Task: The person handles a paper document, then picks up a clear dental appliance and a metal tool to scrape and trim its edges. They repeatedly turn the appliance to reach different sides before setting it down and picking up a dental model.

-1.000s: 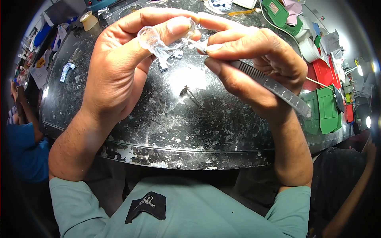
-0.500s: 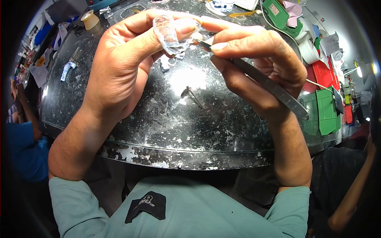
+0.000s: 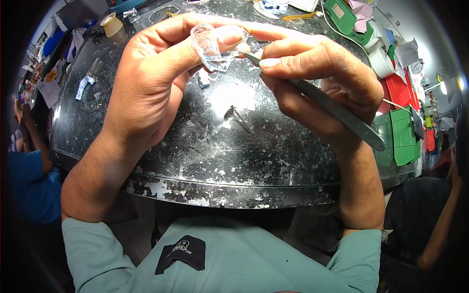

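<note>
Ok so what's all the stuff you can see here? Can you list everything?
clear plastic piece: one, see-through, pinched in the left hand's fingertips
metal tool: one, grey, in the right hand, tip at the plastic piece
worktable: one, black and scuffed, under both hands
small metal part: one, grey, lying on the worktable
tape roll: one, beige, far left of the worktable
green bins: at least two, green, right side
red tray: one, red, right side
co-worker's sleeve: one, blue, left edge
left hand: one, raised over the worktable
right hand: one, raised beside it
shirt: one, pale green, bottom
</note>
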Available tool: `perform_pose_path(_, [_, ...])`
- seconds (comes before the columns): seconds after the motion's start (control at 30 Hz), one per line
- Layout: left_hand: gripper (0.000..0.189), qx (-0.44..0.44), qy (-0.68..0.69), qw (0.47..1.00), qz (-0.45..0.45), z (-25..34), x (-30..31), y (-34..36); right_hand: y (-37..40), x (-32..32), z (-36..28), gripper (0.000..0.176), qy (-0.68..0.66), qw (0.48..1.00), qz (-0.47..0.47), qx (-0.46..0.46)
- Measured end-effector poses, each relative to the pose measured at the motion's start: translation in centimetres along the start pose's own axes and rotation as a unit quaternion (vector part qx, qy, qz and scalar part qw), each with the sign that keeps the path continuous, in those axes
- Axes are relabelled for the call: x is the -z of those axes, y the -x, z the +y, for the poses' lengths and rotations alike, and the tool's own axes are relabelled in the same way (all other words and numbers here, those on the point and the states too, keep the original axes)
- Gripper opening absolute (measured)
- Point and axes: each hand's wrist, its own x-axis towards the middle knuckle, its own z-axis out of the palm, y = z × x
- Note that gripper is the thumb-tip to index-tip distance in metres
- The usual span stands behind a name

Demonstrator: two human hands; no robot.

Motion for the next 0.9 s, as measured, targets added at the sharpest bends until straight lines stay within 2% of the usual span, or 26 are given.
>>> perform_pose_path(0.37, [0.029, -0.001, 0.007, 1.000, -0.028, -0.1, 0.4, -0.1, 0.3, -0.2, -0.1, 0.023, -0.036, 0.998, 0.010, -0.045])
perform_pose_path(0.63, [0.029, -0.034, 0.033, 0.999, -0.025, -0.5, 0.4, 0.0, 0.6, -1.2, -0.2, 0.013, -0.156, 0.979, 0.081, -0.107])
perform_pose_path(0.77, [0.028, -0.046, 0.034, 0.998, -0.038, -0.8, 0.5, -0.3, 0.8, -1.2, 0.0, 0.014, -0.164, 0.978, 0.062, -0.110])
perform_pose_path(0.9, [0.027, -0.038, 0.036, 0.998, -0.039, -0.5, 0.3, -0.2, 0.6, -1.2, -0.4, 0.020, -0.155, 0.979, 0.087, -0.103])
